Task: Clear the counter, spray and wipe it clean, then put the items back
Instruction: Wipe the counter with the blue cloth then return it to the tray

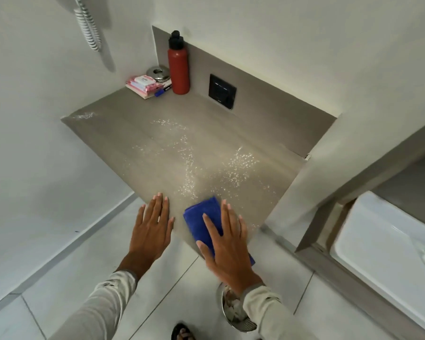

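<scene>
A: Which step are you doing?

B: You're wiping, I'd judge — your right hand (227,244) is pressing flat, fingers spread, on the blue cloth (201,220) at the counter (123,133) near edge, pinning rather than gripping it. Your left hand (152,227) is lying open, holding nothing.

A: And next?

B: You're needing to sweep toward the spray droplets (206,168) — the red bottle (178,65) and pink packet (141,84) are sitting in the back corner.

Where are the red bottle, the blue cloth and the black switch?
red bottle (178,69): head view, middle of its body.
blue cloth (198,218): head view, bare part beside the fingers.
black switch (222,94): head view, centre of its plate.
</scene>
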Tool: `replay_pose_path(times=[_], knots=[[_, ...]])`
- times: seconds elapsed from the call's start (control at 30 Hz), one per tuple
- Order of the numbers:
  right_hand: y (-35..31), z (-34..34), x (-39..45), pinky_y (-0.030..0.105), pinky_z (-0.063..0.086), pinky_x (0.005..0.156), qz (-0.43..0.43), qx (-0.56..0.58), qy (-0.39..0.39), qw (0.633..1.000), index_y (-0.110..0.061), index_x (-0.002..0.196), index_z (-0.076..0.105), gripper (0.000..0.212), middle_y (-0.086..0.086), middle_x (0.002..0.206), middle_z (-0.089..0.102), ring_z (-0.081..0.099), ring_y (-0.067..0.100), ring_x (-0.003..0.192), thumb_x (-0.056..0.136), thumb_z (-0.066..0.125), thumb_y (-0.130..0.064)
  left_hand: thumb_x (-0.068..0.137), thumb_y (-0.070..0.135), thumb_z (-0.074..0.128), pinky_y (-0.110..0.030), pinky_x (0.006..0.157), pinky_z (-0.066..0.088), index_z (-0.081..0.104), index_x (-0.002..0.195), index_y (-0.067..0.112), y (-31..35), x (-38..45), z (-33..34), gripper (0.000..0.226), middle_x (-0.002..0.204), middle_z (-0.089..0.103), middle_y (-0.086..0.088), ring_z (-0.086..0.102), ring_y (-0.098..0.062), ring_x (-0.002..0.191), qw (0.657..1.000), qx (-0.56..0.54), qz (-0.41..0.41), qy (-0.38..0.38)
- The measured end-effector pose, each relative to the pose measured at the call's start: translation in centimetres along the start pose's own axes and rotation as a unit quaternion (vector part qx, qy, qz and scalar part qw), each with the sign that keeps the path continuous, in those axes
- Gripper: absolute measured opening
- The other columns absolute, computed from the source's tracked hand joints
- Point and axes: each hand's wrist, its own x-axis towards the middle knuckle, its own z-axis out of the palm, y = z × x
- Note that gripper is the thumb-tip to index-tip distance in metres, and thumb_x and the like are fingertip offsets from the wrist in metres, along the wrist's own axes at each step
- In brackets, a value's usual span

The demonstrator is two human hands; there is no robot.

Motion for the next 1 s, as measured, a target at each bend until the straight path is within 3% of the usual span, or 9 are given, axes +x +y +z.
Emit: replay_pose_path(times=[0.13, 0.33, 0.43, 0.5, 0.57, 0.67, 0.8, 0.9, 1.0], knots=[[-0.1, 2.1, 0.7, 0.056, 0.025, 0.122, -0.089, -0.079, 0.002, 0.993, -0.020, 0.161, 0.020, 0.059, 0.011, 0.170, 0.015, 0.014, 0.027, 0.158, 0.108, 0.027, -0.047, 0.104, 0.035, 0.028, -0.051, 0.120, 0.031, 0.036, 0.150, 0.003, -0.6, 1.3, 0.5, 0.057, 0.157, 0.037, -0.019, 0.038, -0.034, 0.145, 1.000, 0.000, 0.021, 0.015], [10.4, -1.6, 8.7, 0.050, 0.014, 0.126, -0.265, -0.140, -0.077, 0.951, -0.026, 0.159, 0.028, 0.055, 0.006, 0.169, 0.020, 0.016, 0.025, 0.157, 0.107, 0.028, -0.041, 0.106, 0.035, 0.026, -0.047, 0.122, 0.029, 0.032, 0.152, 0.004, -1.2, 1.5, 1.9, 0.056, 0.160, 0.033, -0.017, 0.033, -0.031, 0.148, 0.999, -0.023, 0.033, 0.035], [16.9, -4.6, 14.6, 0.054, 0.020, 0.124, -0.011, -0.135, -0.023, 0.991, -0.019, 0.158, 0.031, 0.066, 0.014, 0.167, 0.024, 0.018, 0.033, 0.156, 0.104, 0.007, -0.049, 0.106, 0.037, 0.019, -0.045, 0.123, 0.027, 0.025, 0.155, 0.006, -1.5, 1.7, 2.2, 0.059, 0.163, 0.027, -0.014, 0.028, -0.029, 0.150, 0.998, -0.032, 0.037, 0.034], [18.4, -4.9, 16.6, 0.053, 0.016, 0.125, 0.195, -0.109, 0.024, 0.974, -0.017, 0.159, 0.028, 0.058, 0.018, 0.167, 0.020, 0.016, 0.033, 0.156, 0.107, 0.020, -0.041, 0.105, 0.038, 0.018, -0.044, 0.124, 0.026, 0.022, 0.155, 0.006, -1.6, 2.1, 2.4, 0.059, 0.164, 0.024, -0.013, 0.025, -0.027, 0.151, 0.998, -0.034, 0.044, 0.042], [15.8, -4.1, 16.6, 0.052, 0.010, 0.127, 0.259, -0.095, 0.036, 0.961, -0.014, 0.161, 0.022, 0.058, 0.021, 0.167, 0.016, 0.013, 0.032, 0.157, 0.107, 0.032, -0.033, 0.105, 0.037, 0.021, -0.044, 0.124, 0.025, 0.022, 0.155, 0.005, -1.8, 2.7, 2.2, 0.059, 0.164, 0.023, -0.013, 0.024, -0.027, 0.152, 0.997, -0.045, 0.052, 0.034], [8.6, -1.6, 12.2, 0.049, 0.010, 0.128, 0.182, -0.077, 0.054, 0.979, -0.011, 0.160, 0.022, 0.060, 0.021, 0.167, 0.017, 0.016, 0.033, 0.157, 0.105, 0.038, -0.029, 0.105, 0.036, 0.023, -0.043, 0.124, 0.025, 0.023, 0.155, 0.004, -2.4, 3.0, 2.0, 0.059, 0.164, 0.023, -0.013, 0.023, -0.026, 0.152, 0.995, -0.049, 0.077, 0.031], [-1.6, 2.6, 2.8, 0.049, 0.019, 0.126, -0.046, -0.035, 0.017, 0.998, -0.018, 0.160, 0.026, 0.057, 0.014, 0.167, 0.022, 0.018, 0.029, 0.157, 0.105, 0.037, -0.031, 0.104, 0.038, 0.022, -0.037, 0.123, 0.020, 0.025, 0.155, 0.007, -4.0, 3.3, 1.8, 0.060, 0.164, 0.022, -0.010, 0.019, -0.020, 0.152, 0.992, -0.046, 0.115, 0.025], [-0.2, 2.0, 2.4, 0.043, 0.017, 0.127, -0.169, -0.032, -0.041, 0.984, -0.025, 0.161, 0.020, 0.057, 0.006, 0.171, 0.012, 0.010, 0.022, 0.158, 0.107, 0.031, -0.035, 0.103, 0.040, 0.022, -0.038, 0.121, 0.024, 0.026, 0.154, 0.007, -5.0, 4.1, 1.4, 0.061, 0.163, 0.024, -0.009, 0.023, -0.021, 0.150, 0.989, -0.042, 0.144, 0.019], [5.6, -0.2, 6.1, 0.043, 0.019, 0.127, -0.215, -0.061, -0.061, 0.973, -0.027, 0.158, 0.032, 0.056, 0.005, 0.169, 0.021, 0.020, 0.022, 0.156, 0.103, 0.042, -0.033, 0.103, 0.037, 0.025, -0.043, 0.120, 0.032, 0.031, 0.152, 0.003, -5.3, 5.0, 0.8, 0.060, 0.161, 0.029, -0.014, 0.032, -0.027, 0.148, 0.985, -0.030, 0.167, 0.019]])
